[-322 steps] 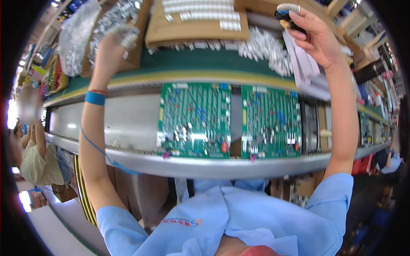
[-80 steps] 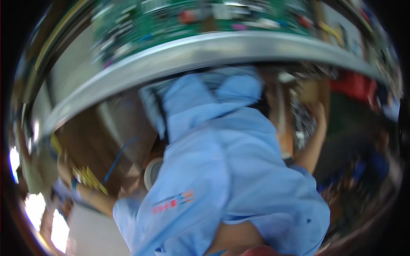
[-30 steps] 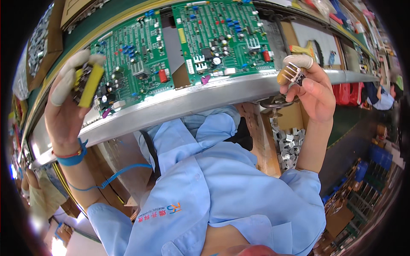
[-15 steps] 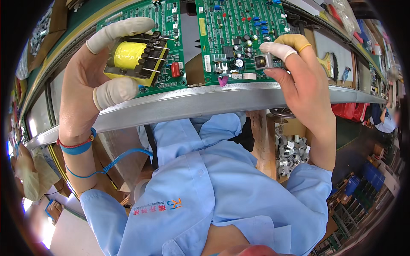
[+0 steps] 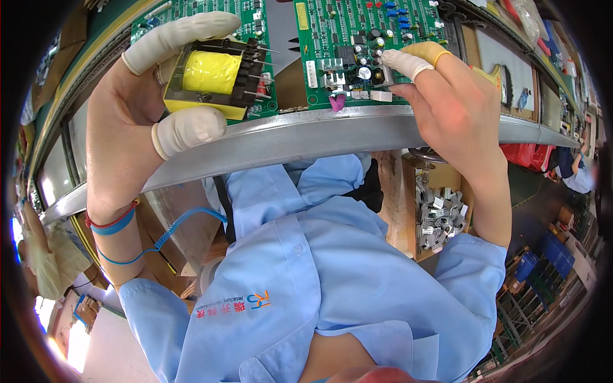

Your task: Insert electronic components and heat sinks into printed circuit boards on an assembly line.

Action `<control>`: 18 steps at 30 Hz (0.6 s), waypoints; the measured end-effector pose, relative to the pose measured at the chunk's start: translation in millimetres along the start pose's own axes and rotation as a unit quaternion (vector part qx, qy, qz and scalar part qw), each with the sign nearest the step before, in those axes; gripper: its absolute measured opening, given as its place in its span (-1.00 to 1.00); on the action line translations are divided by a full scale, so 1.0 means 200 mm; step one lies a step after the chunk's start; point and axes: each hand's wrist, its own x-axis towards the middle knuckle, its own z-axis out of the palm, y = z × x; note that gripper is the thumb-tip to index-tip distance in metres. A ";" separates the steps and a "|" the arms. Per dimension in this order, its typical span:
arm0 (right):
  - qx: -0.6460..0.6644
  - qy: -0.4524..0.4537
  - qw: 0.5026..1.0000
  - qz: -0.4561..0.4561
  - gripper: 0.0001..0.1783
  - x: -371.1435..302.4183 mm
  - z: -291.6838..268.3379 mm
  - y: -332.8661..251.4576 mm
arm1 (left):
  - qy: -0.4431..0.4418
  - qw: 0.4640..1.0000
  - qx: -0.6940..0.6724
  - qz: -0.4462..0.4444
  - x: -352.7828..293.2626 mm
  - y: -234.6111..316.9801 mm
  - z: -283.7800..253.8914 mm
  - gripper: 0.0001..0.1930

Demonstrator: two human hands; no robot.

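Observation:
My left hand [image 5: 124, 127], with finger cots on thumb and finger, holds a transformer [image 5: 212, 73] by its sides. The transformer has a yellow-wrapped winding and a black frame, its metal pins pointing right. It is held over the left green circuit board [image 5: 246, 9]. My right hand [image 5: 456, 105], also wearing finger cots, pinches a small grey box-shaped component [image 5: 384, 77] at the lower right of the right circuit board [image 5: 350, 29]. Capacitors [image 5: 364, 73] and a white block [image 5: 381, 96] sit beside it. My fingers partly cover the component, and its underside is hidden.
A metal rail [image 5: 306, 131] runs along the near side of the boards. A purple piece [image 5: 336, 102] sits at the right board's near edge. Below right stands a carton of metal parts [image 5: 440, 217]. A brush [image 5: 504, 83] lies farther right. A blue coiled cord [image 5: 185, 220] leads from my left wristband.
My right hand has brought the grey component slightly left and up, in close beside the capacitors. The transformer in my left hand has moved a little right and turned slightly. The view has shifted slightly.

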 end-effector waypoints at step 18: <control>0.068 -0.065 0.995 0.033 -0.68 0.04 -0.08 0.01 | -0.025 0.997 0.062 0.036 0.03 0.01 0.10 -0.12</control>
